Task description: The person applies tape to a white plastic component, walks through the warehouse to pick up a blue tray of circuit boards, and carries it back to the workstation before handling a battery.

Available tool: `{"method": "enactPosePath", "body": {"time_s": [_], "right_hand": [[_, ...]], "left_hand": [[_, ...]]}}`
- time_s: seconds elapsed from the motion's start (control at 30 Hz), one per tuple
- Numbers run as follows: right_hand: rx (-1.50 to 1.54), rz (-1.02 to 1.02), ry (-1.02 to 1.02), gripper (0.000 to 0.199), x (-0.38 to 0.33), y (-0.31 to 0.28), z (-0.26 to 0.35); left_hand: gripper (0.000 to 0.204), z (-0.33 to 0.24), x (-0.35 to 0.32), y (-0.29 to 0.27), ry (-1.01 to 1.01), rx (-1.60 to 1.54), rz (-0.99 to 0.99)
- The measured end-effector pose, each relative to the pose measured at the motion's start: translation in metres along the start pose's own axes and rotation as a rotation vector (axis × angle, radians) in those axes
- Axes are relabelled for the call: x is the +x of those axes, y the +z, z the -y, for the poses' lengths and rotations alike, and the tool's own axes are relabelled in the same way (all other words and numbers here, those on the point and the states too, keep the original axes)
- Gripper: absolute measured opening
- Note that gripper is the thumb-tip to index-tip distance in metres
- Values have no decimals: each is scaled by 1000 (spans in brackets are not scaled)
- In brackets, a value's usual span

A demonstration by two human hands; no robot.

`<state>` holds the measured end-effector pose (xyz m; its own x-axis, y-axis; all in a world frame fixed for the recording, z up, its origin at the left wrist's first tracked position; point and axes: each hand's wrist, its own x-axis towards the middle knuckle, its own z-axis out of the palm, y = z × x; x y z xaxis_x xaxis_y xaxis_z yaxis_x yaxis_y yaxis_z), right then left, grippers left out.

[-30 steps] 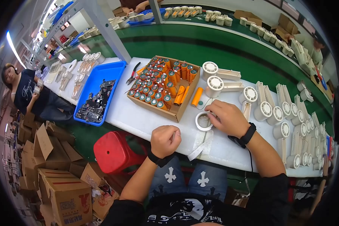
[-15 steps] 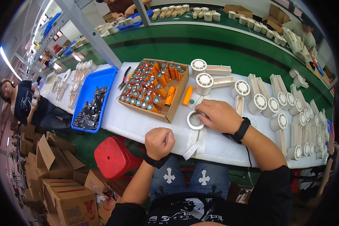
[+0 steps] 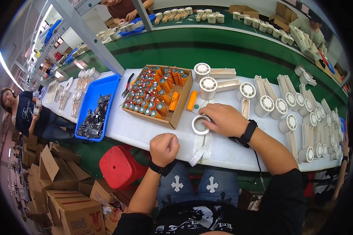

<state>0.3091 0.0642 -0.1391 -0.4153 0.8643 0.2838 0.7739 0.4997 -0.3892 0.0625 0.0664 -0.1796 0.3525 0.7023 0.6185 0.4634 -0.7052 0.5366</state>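
My right hand (image 3: 223, 118) is bent over a white ring-shaped housing (image 3: 196, 127), open at the top, on the white worktop. Thumb and fingers close on its right rim, with the fingertips partly hidden. To the left, my left hand (image 3: 164, 149) is curled into a fist at the table's front edge; whatever it may hold is hidden. Just beyond the ring lie an orange cylindrical battery (image 3: 191, 100) and a small green disc (image 3: 196, 106). A white strip (image 3: 200, 155) lies at the front edge below the ring.
A cardboard box (image 3: 183, 105) of orange batteries stands left of the ring, with pliers (image 3: 127, 85) beside it. Further left is a blue tray (image 3: 113, 88) of black parts. Several white fan units (image 3: 247, 91) spread rightward. A red stool (image 3: 119, 166) stands below the table.
My right fingers have shifted slightly at the ring, and more of its inside shows. My left fist keeps its shape. The whole view has moved a little.
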Motion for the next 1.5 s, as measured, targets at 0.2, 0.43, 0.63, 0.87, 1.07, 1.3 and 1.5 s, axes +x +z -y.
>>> {"method": "enactPosePath", "body": {"time_s": [0.2, 0.43, 0.63, 0.87, 1.07, 1.3, 1.5], "right_hand": [[50, -31, 15, 31, 2, -2, 0], [41, 75, -29, 37, 1, -3, 0], [65, 82, -39, 34, 1, -3, -2], [83, 83, -43, 30, -1, -1, -2], [195, -97, 55, 27, 1, 0, -5], [437, -164, 166, 16, 2, -2, -14], [408, -98, 159, 13, -2, -5, -10]], "left_hand": [[5, -2, 6, 2, -1, -7, 77], [16, -31, 17, 6, -33, -58, 235], [30, -45, 21, 19, 39, 78, 372], [26, -41, 22, 21, 14, 88, 438], [21, -34, 20, 23, 56, 106, 406], [20, -43, 25, 12, -69, 123, 242], [20, -47, 17, 10, -31, 85, 140]]}}
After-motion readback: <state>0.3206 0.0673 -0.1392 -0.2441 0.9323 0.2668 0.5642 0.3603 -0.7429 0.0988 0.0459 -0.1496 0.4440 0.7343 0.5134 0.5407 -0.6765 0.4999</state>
